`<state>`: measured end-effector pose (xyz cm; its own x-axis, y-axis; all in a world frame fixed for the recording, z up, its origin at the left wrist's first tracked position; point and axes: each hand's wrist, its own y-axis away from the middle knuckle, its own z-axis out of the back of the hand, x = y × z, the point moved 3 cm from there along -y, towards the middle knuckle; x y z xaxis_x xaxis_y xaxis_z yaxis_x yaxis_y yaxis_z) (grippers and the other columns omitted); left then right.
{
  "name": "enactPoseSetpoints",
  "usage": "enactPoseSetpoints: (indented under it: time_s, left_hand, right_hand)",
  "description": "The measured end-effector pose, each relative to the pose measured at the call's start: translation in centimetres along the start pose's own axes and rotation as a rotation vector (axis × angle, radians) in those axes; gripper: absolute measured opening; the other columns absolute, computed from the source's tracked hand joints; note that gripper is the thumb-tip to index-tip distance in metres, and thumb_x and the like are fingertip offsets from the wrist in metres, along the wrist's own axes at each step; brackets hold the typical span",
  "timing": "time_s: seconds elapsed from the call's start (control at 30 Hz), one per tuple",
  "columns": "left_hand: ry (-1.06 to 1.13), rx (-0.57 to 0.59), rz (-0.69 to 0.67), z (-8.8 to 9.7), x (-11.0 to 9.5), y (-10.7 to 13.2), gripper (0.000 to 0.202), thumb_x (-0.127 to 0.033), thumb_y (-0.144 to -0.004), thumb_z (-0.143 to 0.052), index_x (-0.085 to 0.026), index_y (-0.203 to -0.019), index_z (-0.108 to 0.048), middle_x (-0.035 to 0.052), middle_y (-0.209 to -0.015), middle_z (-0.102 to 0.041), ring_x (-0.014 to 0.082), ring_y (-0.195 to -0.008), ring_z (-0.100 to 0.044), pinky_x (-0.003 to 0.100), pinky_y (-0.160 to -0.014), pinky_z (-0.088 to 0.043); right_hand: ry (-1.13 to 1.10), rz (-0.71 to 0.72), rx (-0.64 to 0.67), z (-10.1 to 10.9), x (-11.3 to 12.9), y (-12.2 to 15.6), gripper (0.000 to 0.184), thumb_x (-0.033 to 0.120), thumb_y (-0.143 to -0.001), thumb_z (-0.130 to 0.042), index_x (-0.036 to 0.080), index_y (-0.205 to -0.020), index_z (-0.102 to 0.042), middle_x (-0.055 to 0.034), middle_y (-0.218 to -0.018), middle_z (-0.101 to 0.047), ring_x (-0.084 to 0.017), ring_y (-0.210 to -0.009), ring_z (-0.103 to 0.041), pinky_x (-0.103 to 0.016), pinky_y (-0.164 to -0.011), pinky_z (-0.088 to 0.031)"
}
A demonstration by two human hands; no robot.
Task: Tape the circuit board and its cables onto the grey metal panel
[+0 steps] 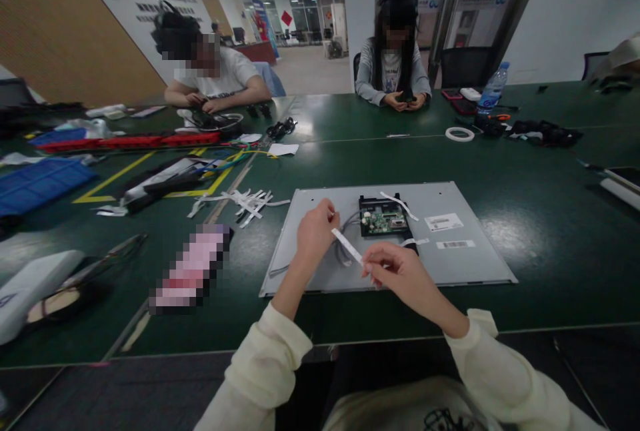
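Observation:
A grey flat panel (480,264) lies on the table in front of me. Mounted on it is a green circuit board (383,221) in a black frame, with grey cables (343,254) running out to the left. My right hand (400,271) pinches the lower end of a white strip (347,245) above the panel. The strip's upper end reaches the fingertips of my left hand (316,234), which is closed in a pinch over the cables; what it grips is hidden. Another white strip (400,205) lies across the black frame, and a short white piece (415,241) sits below the board.
Left of the panel is a pile of white strips (253,204), with a pink phone (195,267) nearer me. A blue basket (43,184) stands far left. A tape roll (459,134) and a water bottle (494,89) are at the back right. Two people sit opposite.

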<state>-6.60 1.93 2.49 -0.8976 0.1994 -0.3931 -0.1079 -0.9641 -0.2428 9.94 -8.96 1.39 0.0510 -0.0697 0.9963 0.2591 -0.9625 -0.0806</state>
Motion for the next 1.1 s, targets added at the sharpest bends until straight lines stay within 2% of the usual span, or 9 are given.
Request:
enactPoseSetpoints:
  time_s: [0.1,0.23,0.3,0.4,0.53,0.67,0.8,0.93,1.1]
  left_hand:
    - [0.042,0.019,-0.033,0.4,1.3,0.8,0.016,-0.032,-0.087,-0.049,-0.02,-0.095,-0.056,0.0028,-0.081,-0.064,0.0179,-0.075,-0.06,0.027,-0.07,-0.042]
    - [0.028,0.068,-0.243,0.1,0.9,2.8,0.035,-0.039,-0.082,-0.058,-0.018,-0.11,-0.055,0.0083,-0.101,-0.059,0.0232,-0.097,-0.056,0.035,-0.086,-0.043]
    - [0.018,0.092,-0.277,-0.1,0.6,3.4,0.039,-0.037,-0.079,-0.062,-0.018,-0.112,-0.054,0.009,-0.105,-0.057,0.0248,-0.101,-0.054,0.037,-0.088,-0.042]
    - [0.046,0.118,-0.246,-0.3,0.6,3.5,0.034,-0.028,-0.078,-0.061,-0.019,-0.11,-0.053,0.0068,-0.1,-0.057,0.0228,-0.096,-0.056,0.035,-0.085,-0.044]
    - [0.111,0.141,-0.173,-0.3,1.2,3.1,0.031,-0.016,-0.079,-0.054,-0.02,-0.109,-0.052,0.0038,-0.094,-0.058,0.0176,-0.081,-0.059,0.029,-0.075,-0.046]
    - [0.135,0.121,-0.155,-0.4,1.6,3.0,0.033,-0.013,-0.08,-0.05,-0.02,-0.113,-0.051,0.0036,-0.094,-0.059,0.0156,-0.075,-0.059,0.028,-0.073,-0.046]
    - [0.137,0.113,-0.141,-0.4,1.5,3.1,0.032,-0.012,-0.081,-0.049,-0.019,-0.113,-0.052,0.0047,-0.098,-0.059,0.0146,-0.072,-0.059,0.029,-0.074,-0.047]
    - [0.108,0.107,-0.148,-0.2,1.1,3.2,0.027,-0.012,-0.083,-0.048,-0.02,-0.108,-0.054,0.0061,-0.104,-0.058,0.0146,-0.073,-0.059,0.029,-0.073,-0.047]
    - [0.066,0.109,-0.135,-0.1,0.8,3.2,0.019,-0.011,-0.083,-0.049,-0.019,-0.098,-0.056,0.0057,-0.1,-0.057,0.0152,-0.074,-0.059,0.028,-0.069,-0.047]
  right_hand:
    - [0.011,0.056,-0.105,0.8,0.2,-1.4,0.014,0.027,-0.082,-0.057,0.02,-0.093,-0.062,-0.0013,-0.079,-0.069,-0.011,-0.06,-0.059,-0.022,-0.056,-0.048]
    - [0.111,0.197,-0.186,1.1,1.1,-3.6,0.017,0.028,-0.083,-0.056,0.02,-0.096,-0.064,-0.0037,-0.087,-0.07,-0.014,-0.074,-0.064,-0.026,-0.068,-0.051]
    - [0.158,0.231,-0.187,0.9,1.3,-4.7,0.018,0.027,-0.084,-0.054,0.02,-0.097,-0.064,-0.0036,-0.089,-0.071,-0.015,-0.078,-0.065,-0.026,-0.07,-0.051]
    - [0.176,0.177,-0.147,0.2,0.4,-5.8,0.019,0.028,-0.083,-0.053,0.021,-0.097,-0.064,-0.0033,-0.087,-0.07,-0.013,-0.068,-0.064,-0.023,-0.056,-0.05]
    - [0.126,0.011,-0.093,-0.5,-2.0,-6.1,0.02,0.029,-0.08,-0.054,0.018,-0.095,-0.063,-0.004,-0.084,-0.07,-0.012,-0.052,-0.062,-0.019,-0.038,-0.042]
    - [0.064,-0.115,-0.091,-0.6,-3.5,-5.8,0.021,0.022,-0.076,-0.054,0.015,-0.094,-0.063,-0.0052,-0.081,-0.07,-0.012,-0.051,-0.064,-0.018,-0.036,-0.043]
    - [0.042,-0.182,-0.089,-0.7,-4.0,-5.9,0.023,0.018,-0.074,-0.055,0.015,-0.095,-0.064,-0.0066,-0.082,-0.07,-0.013,-0.051,-0.064,-0.019,-0.037,-0.046]
    - [0.004,-0.147,-0.087,-0.9,-3.4,-6.2,0.026,0.026,-0.077,-0.057,0.016,-0.1,-0.065,-0.0069,-0.088,-0.071,-0.012,-0.05,-0.062,-0.02,-0.038,-0.046]
    - [-0.056,0.032,-0.164,-0.2,-1.1,-6.5,0.028,0.035,-0.079,-0.059,0.018,-0.101,-0.065,-0.0048,-0.091,-0.07,-0.008,-0.049,-0.057,-0.019,-0.042,-0.045]
